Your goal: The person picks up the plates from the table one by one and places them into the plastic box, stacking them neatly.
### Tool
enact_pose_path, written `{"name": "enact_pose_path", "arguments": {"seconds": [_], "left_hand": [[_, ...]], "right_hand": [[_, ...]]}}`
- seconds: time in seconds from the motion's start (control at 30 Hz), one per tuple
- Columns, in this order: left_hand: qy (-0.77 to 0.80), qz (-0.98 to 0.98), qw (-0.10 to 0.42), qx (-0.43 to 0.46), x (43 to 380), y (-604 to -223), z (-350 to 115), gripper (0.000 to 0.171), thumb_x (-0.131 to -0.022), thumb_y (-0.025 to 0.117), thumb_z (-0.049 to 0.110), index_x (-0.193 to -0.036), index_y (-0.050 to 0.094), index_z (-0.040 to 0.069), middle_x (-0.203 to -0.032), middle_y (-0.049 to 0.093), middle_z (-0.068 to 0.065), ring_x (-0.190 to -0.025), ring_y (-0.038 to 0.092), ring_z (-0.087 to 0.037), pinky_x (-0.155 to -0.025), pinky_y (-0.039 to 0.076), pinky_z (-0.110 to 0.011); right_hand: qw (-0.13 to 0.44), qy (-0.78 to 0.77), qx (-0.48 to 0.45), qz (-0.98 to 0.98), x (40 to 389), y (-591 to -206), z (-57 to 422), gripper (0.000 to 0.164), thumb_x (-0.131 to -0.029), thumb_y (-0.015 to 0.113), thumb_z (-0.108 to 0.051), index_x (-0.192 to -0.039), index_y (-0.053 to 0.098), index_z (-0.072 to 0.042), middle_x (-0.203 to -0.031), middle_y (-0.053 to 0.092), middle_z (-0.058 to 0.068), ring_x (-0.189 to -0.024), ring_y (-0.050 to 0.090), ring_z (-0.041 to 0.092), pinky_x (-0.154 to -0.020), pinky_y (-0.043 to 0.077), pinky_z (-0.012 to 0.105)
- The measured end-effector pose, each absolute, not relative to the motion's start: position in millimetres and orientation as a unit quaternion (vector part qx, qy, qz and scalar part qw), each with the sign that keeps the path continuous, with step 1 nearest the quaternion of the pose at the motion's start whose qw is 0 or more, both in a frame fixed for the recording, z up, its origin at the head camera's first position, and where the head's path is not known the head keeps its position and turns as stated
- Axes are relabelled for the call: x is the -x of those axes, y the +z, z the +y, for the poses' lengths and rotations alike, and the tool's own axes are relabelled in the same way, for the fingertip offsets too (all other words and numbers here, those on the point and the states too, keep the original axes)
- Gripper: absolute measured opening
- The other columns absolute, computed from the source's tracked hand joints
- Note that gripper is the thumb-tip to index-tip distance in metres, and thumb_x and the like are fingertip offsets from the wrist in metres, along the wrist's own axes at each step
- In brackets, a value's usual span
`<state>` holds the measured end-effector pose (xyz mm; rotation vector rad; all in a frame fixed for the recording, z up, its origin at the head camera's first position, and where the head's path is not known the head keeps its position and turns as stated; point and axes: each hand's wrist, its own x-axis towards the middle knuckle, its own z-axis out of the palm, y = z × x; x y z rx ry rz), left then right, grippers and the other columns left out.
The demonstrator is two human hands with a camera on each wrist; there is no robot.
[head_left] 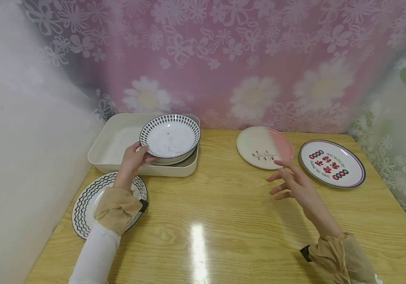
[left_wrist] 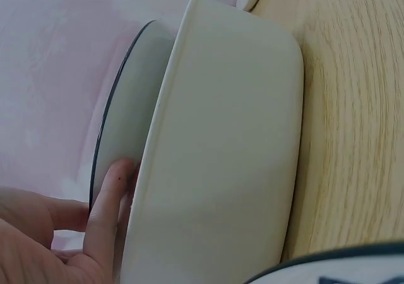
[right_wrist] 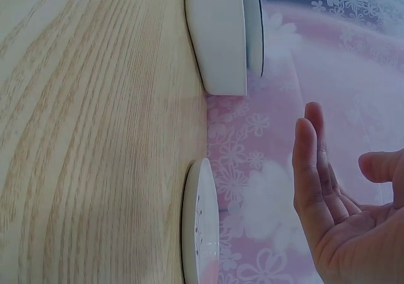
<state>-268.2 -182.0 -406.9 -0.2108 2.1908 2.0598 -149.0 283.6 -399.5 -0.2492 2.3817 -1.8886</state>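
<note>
My left hand point(head_left: 134, 159) pinches the near-left rim of a white plate point(head_left: 170, 136) edged with black diamonds. That plate sits over the right part of a cream bin point(head_left: 110, 157), above other stacked dishes point(head_left: 178, 160). In the left wrist view the thumb and fingers take the plate's dark rim point(left_wrist: 104, 120) just above the bin's wall point(left_wrist: 221, 126). My right hand point(head_left: 293, 183) hovers over the table with fingers apart, holding nothing. It is nearest to a cream-and-pink plate point(head_left: 259, 146) with a twig design.
A zigzag-rimmed plate point(head_left: 85, 201) lies on the table under my left forearm. At the far right rests a white plate with red characters point(head_left: 345, 165). The wooden table point(head_left: 224, 213) meets a pink floral curtain point(head_left: 220, 79) behind and a white wall point(head_left: 29, 118) at left.
</note>
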Motion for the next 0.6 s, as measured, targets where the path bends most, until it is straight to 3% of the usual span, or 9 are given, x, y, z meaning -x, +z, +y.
{"name": "enact_pose_path", "arguments": {"seconds": [0.23,0.43,0.6], "left_hand": [[0.662,0.744,0.058,0.069,268.3,-408.4,-181.9,0.047,-0.111,0.040,0.018,-0.151,0.036,-0.007,-0.114,0.063,-0.021,-0.068,0.069,0.001,-0.080,0.059,-0.017],[0.638,0.767,0.048,0.054,269.9,-407.7,-182.4,0.047,-0.109,0.047,0.017,-0.147,0.041,-0.010,-0.103,0.065,-0.016,-0.065,0.068,0.000,-0.073,0.061,-0.020],[0.594,0.801,0.045,0.055,267.8,-406.3,-185.9,0.061,-0.109,0.048,0.026,-0.156,0.026,-0.006,-0.107,0.067,-0.024,-0.063,0.069,-0.002,-0.071,0.061,-0.021]], "right_hand": [[0.048,-0.611,0.083,0.785,147.9,-399.3,283.4,0.036,-0.111,0.040,-0.031,-0.145,0.047,-0.021,-0.105,0.071,-0.003,-0.082,0.074,0.019,-0.068,0.063,0.036],[0.057,-0.589,0.071,0.803,147.3,-400.5,284.0,0.046,-0.111,0.038,-0.036,-0.140,0.051,-0.003,-0.104,0.070,-0.004,-0.083,0.074,0.019,-0.069,0.064,0.038],[0.063,-0.583,0.065,0.808,146.9,-400.9,285.0,0.053,-0.111,0.038,-0.038,-0.138,0.049,0.006,-0.102,0.070,-0.005,-0.083,0.074,0.018,-0.070,0.064,0.039]]}}
